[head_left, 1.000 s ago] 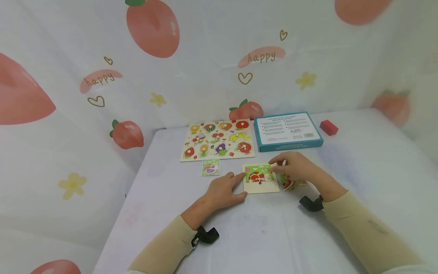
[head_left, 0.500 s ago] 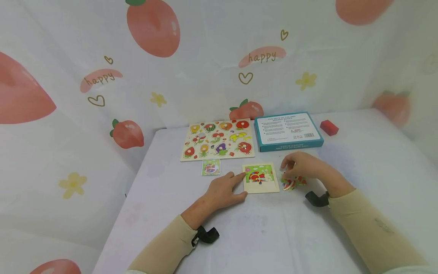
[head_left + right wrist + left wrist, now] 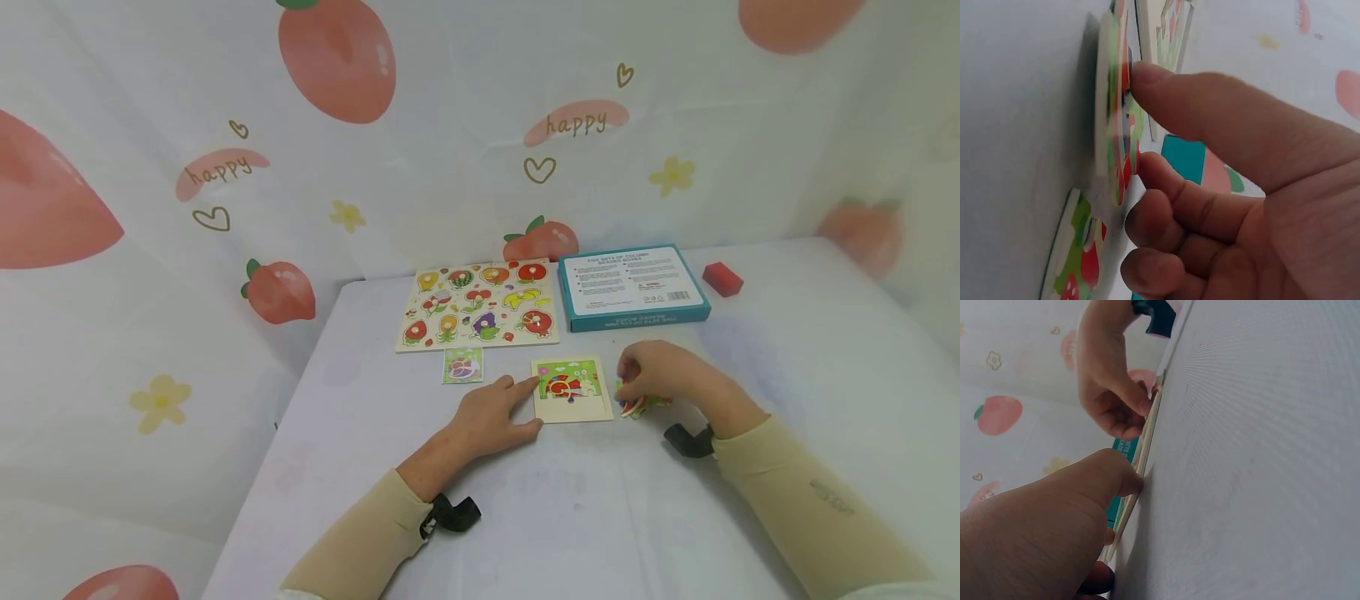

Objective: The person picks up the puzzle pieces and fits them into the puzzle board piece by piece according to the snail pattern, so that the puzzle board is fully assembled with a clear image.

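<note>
In the head view, a small square jigsaw board [image 3: 577,412] lies on the table, its upper half filled with a red and green picture. My left hand [image 3: 487,419] rests beside it, index fingertip at its left edge and thumb near the lower left corner. The left wrist view shows that thumb against the board's edge [image 3: 1127,519]. Just right of the board, my right hand [image 3: 663,371] is over a small pile of jigsaw pieces [image 3: 637,407]. In the right wrist view, thumb and index finger pinch a colourful jigsaw piece [image 3: 1125,119] at the top of the pile.
A picture card [image 3: 463,367] lies left of the board. Behind stand a wooden fruit puzzle [image 3: 517,342], a flat teal box [image 3: 637,320] and a red block [image 3: 722,280]. Another jigsaw piece [image 3: 1075,250] lies near the right hand. A printed cloth [image 3: 450,183] hangs behind the table.
My right hand has left the jigsaw board's upper right corner and moved right, then down onto the pile, where it pinches a jigsaw piece. The left hand has stayed put.
</note>
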`<state>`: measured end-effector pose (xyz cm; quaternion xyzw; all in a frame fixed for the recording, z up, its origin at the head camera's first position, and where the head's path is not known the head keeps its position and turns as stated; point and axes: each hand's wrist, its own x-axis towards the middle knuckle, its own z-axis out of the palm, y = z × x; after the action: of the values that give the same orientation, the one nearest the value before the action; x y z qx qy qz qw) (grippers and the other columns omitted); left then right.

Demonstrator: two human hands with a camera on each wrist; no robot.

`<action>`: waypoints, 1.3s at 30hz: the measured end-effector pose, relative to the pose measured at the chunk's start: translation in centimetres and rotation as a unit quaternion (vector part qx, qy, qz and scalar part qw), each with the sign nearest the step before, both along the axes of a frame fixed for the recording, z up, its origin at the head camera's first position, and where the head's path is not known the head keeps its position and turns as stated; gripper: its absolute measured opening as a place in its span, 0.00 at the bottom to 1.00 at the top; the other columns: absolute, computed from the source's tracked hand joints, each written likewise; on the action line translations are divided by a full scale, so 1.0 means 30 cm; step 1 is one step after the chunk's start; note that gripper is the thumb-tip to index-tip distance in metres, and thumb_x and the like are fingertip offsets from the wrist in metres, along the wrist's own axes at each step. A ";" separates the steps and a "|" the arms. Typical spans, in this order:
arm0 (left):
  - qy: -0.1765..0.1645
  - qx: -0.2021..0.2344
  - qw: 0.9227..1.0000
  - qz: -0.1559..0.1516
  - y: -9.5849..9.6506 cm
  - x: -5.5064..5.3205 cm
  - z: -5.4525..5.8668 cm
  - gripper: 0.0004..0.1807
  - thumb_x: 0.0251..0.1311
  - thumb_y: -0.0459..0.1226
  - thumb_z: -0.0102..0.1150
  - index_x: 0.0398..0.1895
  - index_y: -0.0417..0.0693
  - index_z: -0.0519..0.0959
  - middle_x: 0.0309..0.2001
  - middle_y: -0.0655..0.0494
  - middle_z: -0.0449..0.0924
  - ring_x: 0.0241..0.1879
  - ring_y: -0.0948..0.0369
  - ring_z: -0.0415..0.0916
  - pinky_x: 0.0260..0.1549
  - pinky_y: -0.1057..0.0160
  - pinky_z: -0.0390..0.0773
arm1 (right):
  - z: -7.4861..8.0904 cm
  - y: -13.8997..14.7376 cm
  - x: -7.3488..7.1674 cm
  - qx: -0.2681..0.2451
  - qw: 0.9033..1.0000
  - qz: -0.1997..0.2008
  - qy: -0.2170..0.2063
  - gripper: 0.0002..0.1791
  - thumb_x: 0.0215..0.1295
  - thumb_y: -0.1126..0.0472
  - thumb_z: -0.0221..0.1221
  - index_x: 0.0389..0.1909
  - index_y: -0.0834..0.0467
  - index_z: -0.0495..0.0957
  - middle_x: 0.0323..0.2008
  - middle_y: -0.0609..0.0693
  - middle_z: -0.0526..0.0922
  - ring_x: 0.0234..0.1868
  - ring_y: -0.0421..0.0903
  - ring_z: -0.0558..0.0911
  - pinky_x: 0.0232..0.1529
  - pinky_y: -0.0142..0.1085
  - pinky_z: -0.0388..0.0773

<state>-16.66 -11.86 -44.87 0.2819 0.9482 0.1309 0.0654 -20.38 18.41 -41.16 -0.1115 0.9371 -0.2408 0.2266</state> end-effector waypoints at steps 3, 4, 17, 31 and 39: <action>-0.002 0.001 1.000 0.001 0.001 -0.001 -0.001 0.38 0.65 0.57 0.60 0.77 0.57 0.68 0.40 0.58 0.73 0.28 0.62 0.66 0.24 0.66 0.64 | 0.001 -0.007 0.002 0.011 1.000 0.013 0.012 0.18 0.56 0.51 0.75 0.40 0.56 0.81 0.31 0.49 0.79 0.35 0.47 0.78 0.37 0.40 0.76; -0.003 0.001 1.000 0.002 0.001 -0.001 -0.001 0.38 0.65 0.57 0.60 0.77 0.57 0.68 0.40 0.59 0.73 0.28 0.62 0.65 0.24 0.66 0.64 | 0.000 -0.009 0.002 0.015 1.000 0.015 0.016 0.18 0.56 0.51 0.75 0.40 0.56 0.80 0.31 0.49 0.79 0.35 0.47 0.78 0.36 0.40 0.76; 0.003 -0.004 1.000 0.000 0.005 -0.004 0.002 0.38 0.65 0.57 0.60 0.77 0.56 0.68 0.38 0.59 0.72 0.28 0.62 0.65 0.25 0.66 0.64 | 0.043 -0.013 0.008 0.015 0.994 -0.008 0.111 0.25 0.53 0.52 0.73 0.50 0.59 0.81 0.37 0.50 0.80 0.36 0.48 0.78 0.34 0.39 0.76; 0.000 -0.007 1.000 0.006 0.001 -0.006 0.000 0.38 0.65 0.58 0.59 0.77 0.57 0.68 0.38 0.60 0.71 0.28 0.62 0.66 0.25 0.65 0.65 | 0.152 -0.080 0.076 -0.027 0.966 0.022 0.255 0.24 0.55 0.53 0.74 0.52 0.58 0.83 0.41 0.49 0.80 0.43 0.52 0.79 0.40 0.42 0.80; 0.007 -0.006 1.000 0.001 0.001 -0.005 0.000 0.38 0.65 0.58 0.59 0.77 0.57 0.69 0.38 0.59 0.72 0.28 0.62 0.66 0.25 0.66 0.65 | 0.184 -0.121 0.101 -0.035 0.955 0.055 0.288 0.27 0.57 0.52 0.75 0.56 0.57 0.83 0.43 0.49 0.80 0.42 0.48 0.78 0.42 0.41 0.81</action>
<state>-16.80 -11.84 -44.87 0.2810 0.9498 0.1232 0.0608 -17.35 14.77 -35.64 -0.2355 0.9460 -0.2184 -0.0445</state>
